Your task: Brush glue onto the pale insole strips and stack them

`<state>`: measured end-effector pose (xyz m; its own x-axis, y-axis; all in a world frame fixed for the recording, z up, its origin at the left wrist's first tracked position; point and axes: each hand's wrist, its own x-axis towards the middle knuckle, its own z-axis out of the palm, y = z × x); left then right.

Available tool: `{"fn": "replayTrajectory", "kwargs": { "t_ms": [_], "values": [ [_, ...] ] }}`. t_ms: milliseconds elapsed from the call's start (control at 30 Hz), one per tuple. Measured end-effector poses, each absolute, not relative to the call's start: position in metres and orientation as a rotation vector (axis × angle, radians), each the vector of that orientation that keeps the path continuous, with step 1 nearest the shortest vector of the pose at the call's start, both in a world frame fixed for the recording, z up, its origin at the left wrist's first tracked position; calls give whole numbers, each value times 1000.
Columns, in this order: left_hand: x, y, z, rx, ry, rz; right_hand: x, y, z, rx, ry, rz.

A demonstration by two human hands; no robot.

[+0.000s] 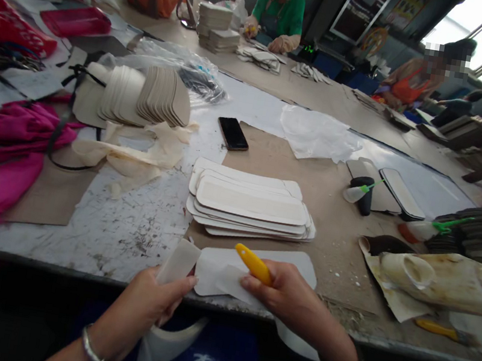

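Observation:
My left hand (158, 297) is closed around a pale, bendy white strip (180, 261), whose tail curls down below the table edge. In my right hand (296, 293) is a tool with a yellow handle (254, 264); its working end is hidden by the hand. A thin translucent piece (234, 282) lies under my right fingertips, and I cannot tell if they pinch it. Beneath it a white rounded panel (209, 268) rests at the table's front edge. Just beyond is a stack of white rounded panels (251, 201).
A phone (232, 133), upright beige panels (165, 95) and pink cloth (23, 140) lie to the left. At right are a stained plastic container (445, 280), a yellow-handled brush (439, 328) and a small bottle (355, 192). Two people (280, 7) (415, 80) work across the table.

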<state>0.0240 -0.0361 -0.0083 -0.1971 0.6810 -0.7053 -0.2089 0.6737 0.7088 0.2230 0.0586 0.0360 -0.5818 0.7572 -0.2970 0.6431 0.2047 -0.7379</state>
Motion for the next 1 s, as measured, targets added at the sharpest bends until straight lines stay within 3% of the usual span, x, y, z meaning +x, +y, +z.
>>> {"fn": "replayTrajectory", "kwargs": {
  "t_ms": [300,733,1000],
  "values": [
    [20,-24,-8,414,1507,675,174,81,26,-1362,-3065,833],
    [33,-14,-6,472,1685,733,177,76,24,-1261,-3160,668],
    [29,-24,-16,570,1748,667,283,81,38,-1943,-2790,634]
  ]
}}
